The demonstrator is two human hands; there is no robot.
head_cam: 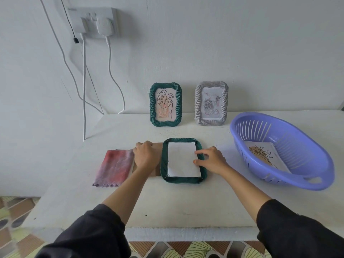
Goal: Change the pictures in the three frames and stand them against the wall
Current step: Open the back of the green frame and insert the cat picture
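The dark green rope-rimmed picture frame (pixel 183 180) lies face down mid-desk, its long axis running away from the person toward the wall (pixel 223 43). A white sheet of paper (pixel 183 159) sits in its opening.

The brown cardboard backing board (pixel 158 145) lies just left of the frame, parallel to it. The left grip (pixel 145 155) covers it, fingers curled over its far edge. The right grip (pixel 212 159) is loose and spread, fingertips pressing the paper's right edge.

I'd guess the board goes rightward next, over the paper, and the left grip is the nearer.

The pale desk (pixel 176 205) looks flat. Behind, a matching green frame (pixel 179 107) and a grey rope-rimmed frame (pixel 198 105) stand against the wall.
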